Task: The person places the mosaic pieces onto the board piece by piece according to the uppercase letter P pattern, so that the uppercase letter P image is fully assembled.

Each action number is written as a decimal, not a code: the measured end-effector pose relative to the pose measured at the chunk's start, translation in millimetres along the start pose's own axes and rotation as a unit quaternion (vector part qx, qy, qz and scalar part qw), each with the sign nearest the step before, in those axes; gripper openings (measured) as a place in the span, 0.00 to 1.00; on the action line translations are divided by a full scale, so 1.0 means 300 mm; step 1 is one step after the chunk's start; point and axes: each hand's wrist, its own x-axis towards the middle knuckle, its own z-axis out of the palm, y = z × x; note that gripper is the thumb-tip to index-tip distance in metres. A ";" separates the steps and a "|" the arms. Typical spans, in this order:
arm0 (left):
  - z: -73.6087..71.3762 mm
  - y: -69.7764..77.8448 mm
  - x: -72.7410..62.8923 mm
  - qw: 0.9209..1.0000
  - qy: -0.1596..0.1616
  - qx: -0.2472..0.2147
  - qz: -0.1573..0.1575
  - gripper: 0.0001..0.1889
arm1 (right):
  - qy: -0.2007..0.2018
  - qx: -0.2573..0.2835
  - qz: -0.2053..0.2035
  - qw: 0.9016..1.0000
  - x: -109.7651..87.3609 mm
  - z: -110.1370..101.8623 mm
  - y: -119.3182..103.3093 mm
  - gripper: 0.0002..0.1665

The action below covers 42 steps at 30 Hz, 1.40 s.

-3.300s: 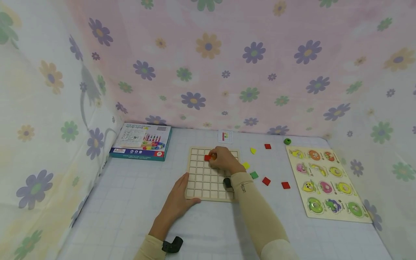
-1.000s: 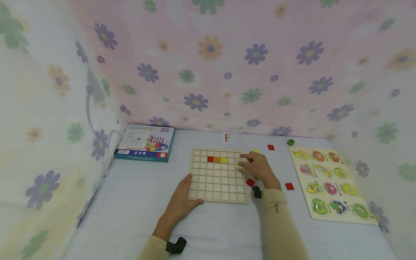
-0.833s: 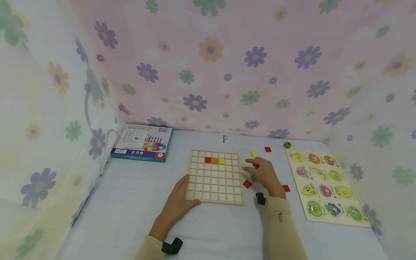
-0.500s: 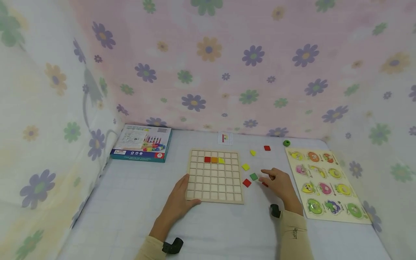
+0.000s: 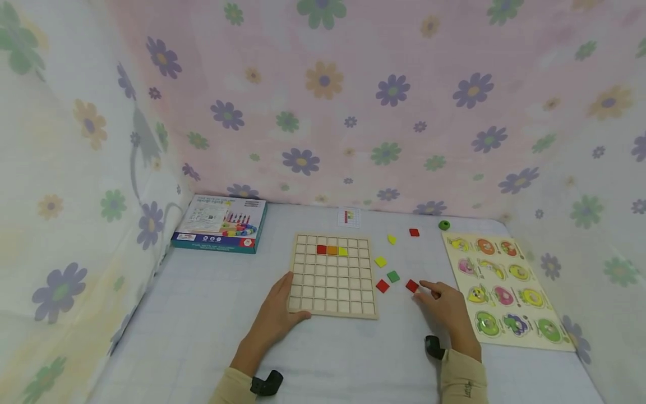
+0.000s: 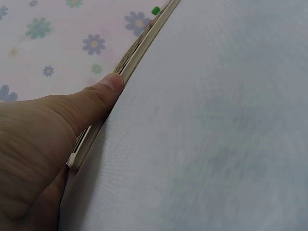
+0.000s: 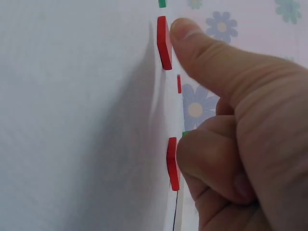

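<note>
A wooden grid board lies flat on the cloth, with a red tile, an orange tile and a yellow tile side by side in one upper row. My left hand rests at its lower left corner, fingers along the side, straight thumb against the front edge. Right of the board hovers my right hand, fingertips close beside a loose red tile. In the right wrist view thumb and fingers stand apart; another red tile, hidden from the head view, lies by the curled fingers.
Between board and right hand lie loose red, green and yellow tiles. A pattern card lies behind. A fruit puzzle board stands at right, with a green bead near it. At left is a toy box.
My right hand has left the board and moved right and nearer to me. The orange and yellow tiles now show uncovered beside the red one. My left hand stays put.
</note>
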 end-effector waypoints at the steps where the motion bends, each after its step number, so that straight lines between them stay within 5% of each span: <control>1: -0.001 0.001 0.001 1.000 0.001 0.001 0.002 0.61 | -0.002 -0.002 0.005 1.000 -0.001 0.002 0.002 0.28; 11: -0.006 0.009 0.001 1.000 -0.004 -0.001 0.002 0.60 | -0.019 -0.007 0.046 0.999 -0.003 0.015 -0.003 0.33; 42: -0.010 0.014 -0.002 1.000 -0.004 -0.001 0.001 0.60 | 0.024 -0.001 -0.007 1.000 0.032 0.042 -0.060 0.21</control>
